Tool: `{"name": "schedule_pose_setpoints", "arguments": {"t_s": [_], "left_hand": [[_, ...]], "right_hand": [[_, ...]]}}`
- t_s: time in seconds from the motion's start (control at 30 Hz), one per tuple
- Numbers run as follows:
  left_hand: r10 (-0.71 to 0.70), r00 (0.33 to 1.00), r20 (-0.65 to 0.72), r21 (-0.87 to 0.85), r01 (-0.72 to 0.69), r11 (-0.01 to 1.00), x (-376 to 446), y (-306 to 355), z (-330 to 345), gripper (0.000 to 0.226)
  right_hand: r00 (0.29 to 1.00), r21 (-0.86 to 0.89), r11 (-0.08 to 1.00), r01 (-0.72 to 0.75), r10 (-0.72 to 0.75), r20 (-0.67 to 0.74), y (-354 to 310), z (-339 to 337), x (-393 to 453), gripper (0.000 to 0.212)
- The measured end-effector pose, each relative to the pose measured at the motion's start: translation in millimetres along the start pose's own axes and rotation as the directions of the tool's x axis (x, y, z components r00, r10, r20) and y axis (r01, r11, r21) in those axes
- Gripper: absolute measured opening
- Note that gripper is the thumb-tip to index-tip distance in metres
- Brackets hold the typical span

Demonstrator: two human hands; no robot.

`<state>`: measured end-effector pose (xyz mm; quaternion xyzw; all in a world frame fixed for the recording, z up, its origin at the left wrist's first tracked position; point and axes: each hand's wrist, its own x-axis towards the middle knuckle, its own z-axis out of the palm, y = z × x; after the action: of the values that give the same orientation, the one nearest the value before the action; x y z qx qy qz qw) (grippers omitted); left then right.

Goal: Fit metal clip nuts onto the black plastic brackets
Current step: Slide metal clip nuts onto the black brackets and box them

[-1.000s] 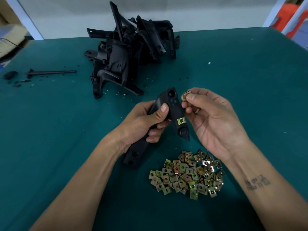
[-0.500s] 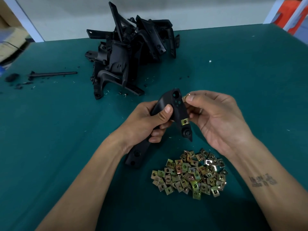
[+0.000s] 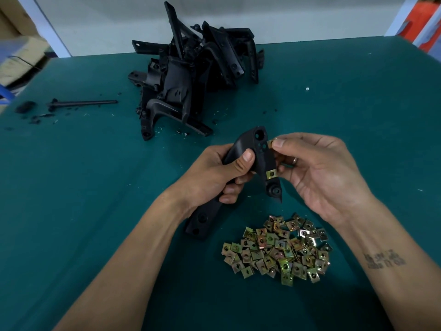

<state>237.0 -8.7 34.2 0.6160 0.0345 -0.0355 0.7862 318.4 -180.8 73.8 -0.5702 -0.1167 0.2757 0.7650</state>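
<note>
Head: left hand (image 3: 214,170) grips bracket (image 3: 260,154) (right hand (image 3: 319,173) pinches nut (image 3: 270,142))

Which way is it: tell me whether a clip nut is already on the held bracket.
On. One brass-coloured clip nut sits clipped on the edge of the bracket gripped by the left hand; the right hand pinches a second.

i'm looking down on a table (image 3: 71,187) covered in dark teal cloth, filling nearly the whole view. behind its far edge runs a pale grey-white wall (image 3: 107,22). a white upright post (image 3: 51,27) slants up at the far left, beside what may be cardboard boxes (image 3: 21,56), too blurred to be sure. another white post (image 3: 403,15) stands at far right, something orange (image 3: 424,17) just behind it. the light is soft and even.
</note>
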Motion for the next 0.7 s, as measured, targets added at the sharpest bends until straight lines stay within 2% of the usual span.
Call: {"name": "schedule_pose_setpoints", "arguments": {"t_s": [0.13, 0.27, 0.47, 0.57, 0.7], "left_hand": [[0.000, 1.000, 0.007, 0.000, 0.000, 1.000, -0.6, 1.5, 1.6, 0.030], [-0.009, 1.000, -0.005, 0.023, 0.009, 1.000, 0.0, 2.2, 3.1, 0.030], [-0.014, 1.000, -0.019, 0.020, 0.014, 1.000, -0.7, 2.0, 3.7, 0.032], [-0.016, 1.000, -0.010, 0.017, 0.016, 1.000, -0.1, 2.1, 3.6, 0.031], [-0.017, 1.000, -0.004, 0.011, 0.017, 1.000, 0.0, 2.4, 3.7, 0.030]], "right_hand": [[0.997, -0.066, 0.995, 0.071, -0.071, -0.005, 0.8, -3.4, 2.3, 0.013], [0.989, -0.113, 0.983, 0.144, -0.138, 0.055, 4.0, -6.1, 3.6, 0.007], [0.923, -0.269, 0.884, 0.383, -0.359, 0.136, 15.8, -5.7, 5.4, 0.016], [0.930, -0.214, 0.906, 0.365, -0.343, 0.133, 17.9, -3.2, 6.4, 0.027], [0.949, -0.171, 0.936, 0.309, -0.290, 0.127, 20.5, -0.7, 7.1, 0.025]]}}
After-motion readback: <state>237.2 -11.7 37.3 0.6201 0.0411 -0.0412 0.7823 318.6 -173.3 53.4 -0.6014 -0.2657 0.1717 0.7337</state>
